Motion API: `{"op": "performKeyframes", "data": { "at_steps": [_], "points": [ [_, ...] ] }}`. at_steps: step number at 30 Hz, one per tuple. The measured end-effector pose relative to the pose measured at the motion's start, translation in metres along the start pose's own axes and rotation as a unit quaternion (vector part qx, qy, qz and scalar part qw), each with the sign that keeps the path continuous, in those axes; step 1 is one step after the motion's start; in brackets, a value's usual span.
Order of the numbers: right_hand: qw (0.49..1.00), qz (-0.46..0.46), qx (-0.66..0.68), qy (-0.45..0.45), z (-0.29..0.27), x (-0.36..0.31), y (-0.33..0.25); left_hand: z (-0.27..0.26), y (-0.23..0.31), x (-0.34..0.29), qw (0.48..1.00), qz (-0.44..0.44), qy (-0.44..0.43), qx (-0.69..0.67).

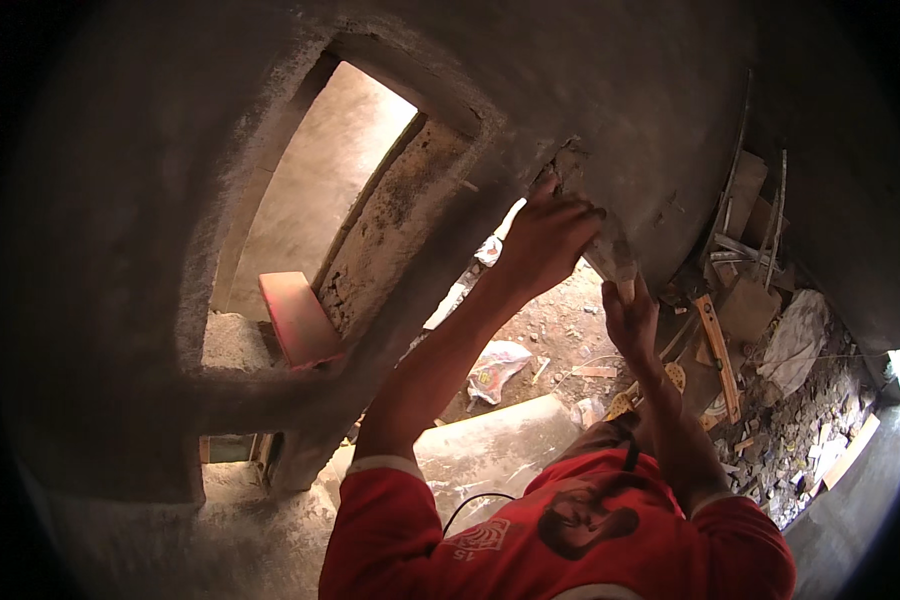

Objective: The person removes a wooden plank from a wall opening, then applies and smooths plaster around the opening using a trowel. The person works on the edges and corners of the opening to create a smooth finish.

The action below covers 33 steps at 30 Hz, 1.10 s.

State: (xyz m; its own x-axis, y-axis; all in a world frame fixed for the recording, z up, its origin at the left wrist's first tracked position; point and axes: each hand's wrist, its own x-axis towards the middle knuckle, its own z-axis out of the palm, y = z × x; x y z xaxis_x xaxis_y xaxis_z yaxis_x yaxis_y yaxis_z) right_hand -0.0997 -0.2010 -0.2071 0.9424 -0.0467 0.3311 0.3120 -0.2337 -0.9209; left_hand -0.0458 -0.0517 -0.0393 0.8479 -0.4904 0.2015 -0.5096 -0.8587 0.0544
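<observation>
My right hand (630, 322) is closed around the handle of a trowel (613, 255), whose greyish, mortar-smeared blade points up at the dark plastered wall. Just left of the blade, my left hand (555, 235) is raised against the wall with its fingers bent. One fingertip reaches a rough, broken patch (570, 165) in the plaster. Whatever my left fingers may hold is hidden behind the hand.
A recessed wall opening (370, 230) lies at the left, with a flat red-edged board (298, 318) leaning on its sill. Below right are an orange spirit level (720, 358), a whitish sack (795, 340), wood scraps and rubble. A crumpled plastic bag (498, 368) lies on the dirt floor.
</observation>
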Motion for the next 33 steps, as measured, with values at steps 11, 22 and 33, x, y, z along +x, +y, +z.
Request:
{"op": "performKeyframes", "data": {
  "at_steps": [11,22,33],
  "points": [
    [0.962,-0.273,0.026,0.003,0.1,0.106,-0.064,-0.087,-0.057,-0.057,0.891,-0.18,0.367,0.197],
    [0.977,-0.21,-0.015,0.025,0.109,0.1,-0.061,-0.079,-0.062,-0.06,0.907,-0.181,0.299,0.234],
    [0.99,-0.121,0.065,-0.017,0.091,0.088,-0.145,-0.079,-0.058,-0.057,0.905,-0.196,0.309,0.215]
  ]
}}
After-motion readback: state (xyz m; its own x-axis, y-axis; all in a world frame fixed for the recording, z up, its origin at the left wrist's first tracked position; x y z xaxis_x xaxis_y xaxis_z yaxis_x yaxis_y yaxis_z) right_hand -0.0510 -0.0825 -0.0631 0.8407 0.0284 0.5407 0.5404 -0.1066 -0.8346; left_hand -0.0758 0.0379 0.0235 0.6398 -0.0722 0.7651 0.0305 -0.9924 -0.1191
